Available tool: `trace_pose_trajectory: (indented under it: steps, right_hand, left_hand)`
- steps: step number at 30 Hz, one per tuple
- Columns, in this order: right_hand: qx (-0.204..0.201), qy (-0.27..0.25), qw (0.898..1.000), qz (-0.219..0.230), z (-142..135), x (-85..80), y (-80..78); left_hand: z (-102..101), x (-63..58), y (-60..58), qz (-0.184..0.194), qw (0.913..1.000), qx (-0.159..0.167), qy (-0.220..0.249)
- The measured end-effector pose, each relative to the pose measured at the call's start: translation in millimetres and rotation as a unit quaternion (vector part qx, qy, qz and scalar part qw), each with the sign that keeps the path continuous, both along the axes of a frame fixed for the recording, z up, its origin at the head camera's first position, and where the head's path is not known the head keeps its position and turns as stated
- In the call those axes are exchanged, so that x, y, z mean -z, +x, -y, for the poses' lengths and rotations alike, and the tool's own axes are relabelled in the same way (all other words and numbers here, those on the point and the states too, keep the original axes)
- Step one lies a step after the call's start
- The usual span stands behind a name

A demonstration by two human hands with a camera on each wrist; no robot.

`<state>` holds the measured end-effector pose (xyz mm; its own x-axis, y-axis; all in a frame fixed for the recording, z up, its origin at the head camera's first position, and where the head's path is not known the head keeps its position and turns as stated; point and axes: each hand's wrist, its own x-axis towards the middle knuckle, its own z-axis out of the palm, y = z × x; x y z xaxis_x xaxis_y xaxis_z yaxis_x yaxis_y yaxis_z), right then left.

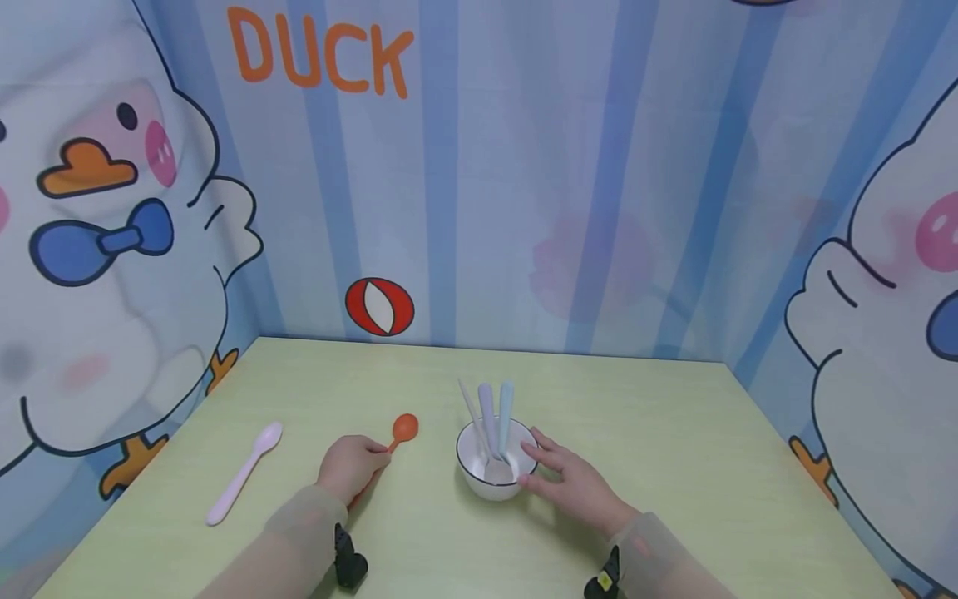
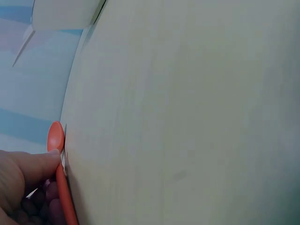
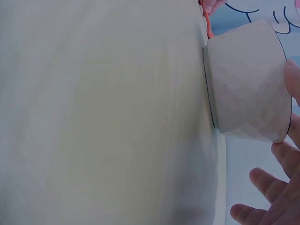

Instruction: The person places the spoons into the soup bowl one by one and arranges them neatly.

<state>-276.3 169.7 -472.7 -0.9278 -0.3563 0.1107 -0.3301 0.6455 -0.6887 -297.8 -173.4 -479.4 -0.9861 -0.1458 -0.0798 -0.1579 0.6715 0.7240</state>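
Note:
Between thumb and fingers, my left hand pinches an orange spoon by the handle, just below its bowl end. In the left wrist view the orange spoon runs down past the curled fingers. A white bowl with a dark rim stands upright to the right of it. Three utensils lean in the bowl: a lavender handle, a light blue handle and a thin pale one. My right hand touches the bowl's right rim with spread, relaxed fingers; the bowl's faceted side fills the right wrist view's right.
A pale pink spoon lies at the left of the light yellow table. Behind and at both sides hangs a blue striped cloth printed with ducks, meeting the table's back edge.

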Motion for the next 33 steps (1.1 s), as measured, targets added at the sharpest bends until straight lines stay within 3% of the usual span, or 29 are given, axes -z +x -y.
trace_pose_trajectory:
  steps: [16,26,33]
  right_hand:
    - [0.003,0.007,1.000,0.003,0.1,0.2,-0.1]
    - [0.000,0.002,1.000,0.004,-0.1,0.0,-0.4]
    - [-0.001,-0.005,1.000,0.007,0.3,-1.0,-0.1]
  left_hand:
    - [-27.6,-5.6,3.6,0.007,0.9995,0.029,0.013]
    - [-25.8,-3.9,3.8,0.011,0.9992,0.028,0.026]
    - [-14.9,0.7,8.1,0.009,0.9993,0.035,0.002]
